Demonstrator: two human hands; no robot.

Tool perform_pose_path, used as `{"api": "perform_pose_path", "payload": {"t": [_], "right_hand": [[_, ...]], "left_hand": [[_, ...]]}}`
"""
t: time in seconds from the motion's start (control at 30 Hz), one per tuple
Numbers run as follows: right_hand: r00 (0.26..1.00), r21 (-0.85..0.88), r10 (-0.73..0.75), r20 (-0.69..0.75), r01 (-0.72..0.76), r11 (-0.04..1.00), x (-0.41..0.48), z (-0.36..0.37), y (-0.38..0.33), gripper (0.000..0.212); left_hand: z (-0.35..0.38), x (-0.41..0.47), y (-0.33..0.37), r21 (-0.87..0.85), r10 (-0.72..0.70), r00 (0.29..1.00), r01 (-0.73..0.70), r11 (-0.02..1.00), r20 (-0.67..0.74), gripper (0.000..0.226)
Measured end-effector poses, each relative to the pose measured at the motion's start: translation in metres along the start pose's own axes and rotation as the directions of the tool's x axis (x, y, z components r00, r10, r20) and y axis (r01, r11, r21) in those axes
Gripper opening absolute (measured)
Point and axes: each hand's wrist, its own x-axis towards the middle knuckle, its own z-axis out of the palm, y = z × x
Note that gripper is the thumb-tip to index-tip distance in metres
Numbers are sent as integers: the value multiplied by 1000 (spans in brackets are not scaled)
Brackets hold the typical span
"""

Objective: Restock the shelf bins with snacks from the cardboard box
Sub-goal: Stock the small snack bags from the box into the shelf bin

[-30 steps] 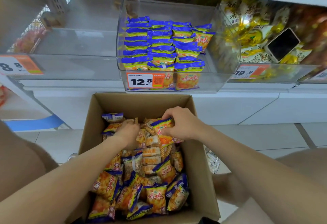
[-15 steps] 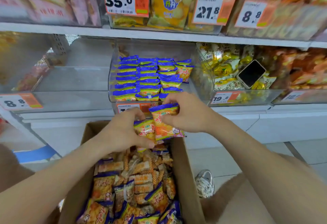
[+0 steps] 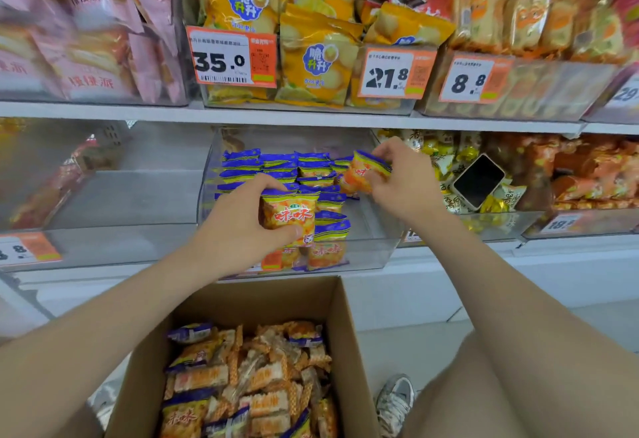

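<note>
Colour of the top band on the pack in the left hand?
Blue; the snack pack in the left hand is otherwise orange. Head view.

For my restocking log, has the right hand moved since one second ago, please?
Yes: the right hand, holding an orange-and-blue snack packet, rose out of the brown cardboard box and is now over the clear plastic shelf bin.
</note>
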Motion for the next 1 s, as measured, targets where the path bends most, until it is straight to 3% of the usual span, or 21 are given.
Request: {"api": "perform_pose_path", "payload": {"t": [0.1, 0.23, 0.37, 0.5, 0.73, 0.83, 0.87, 0.93, 1.0], "right_hand": [[989, -223, -91, 121, 117, 968, 22, 21, 17, 34], [959, -576, -160, 234, 270, 771, 46, 44, 22, 33], [914, -686, -118, 388, 371, 626, 62, 56, 23, 19], [905, -727, -137, 404, 408, 553, 70, 69, 18, 30], [906, -582, 15, 424, 260, 771, 66, 75, 14, 39], [947, -459, -45, 317, 195, 867, 64, 67, 14, 13], [965, -354, -74, 252, 163, 921, 61, 63, 14, 10], [978, 48, -64, 200, 55, 997, 46, 50, 9, 32], [931, 432, -120, 345, -44, 901, 21, 34, 2, 28]], "left_hand": [[8, 18, -3, -16, -12, 1000, 12, 1000, -3, 66], [20, 37, -5, -45, -23, 1000, 24, 999, 17, 62], [30, 45, -7, -38, -39, 997, 41, 998, 60, 58], [32, 49, -3, -24, -52, 995, 55, 998, 91, 54], [31, 54, 0, -69, -122, 985, 131, 989, 123, 55], [30, 54, -1, -111, -124, 985, 137, 984, 119, 61], [30, 55, -2, -129, -125, 985, 140, 982, 117, 64], [30, 54, -2, -178, -119, 986, 138, 974, 113, 68], [32, 53, 0, -228, -89, 991, 109, 968, 97, 69]]}}
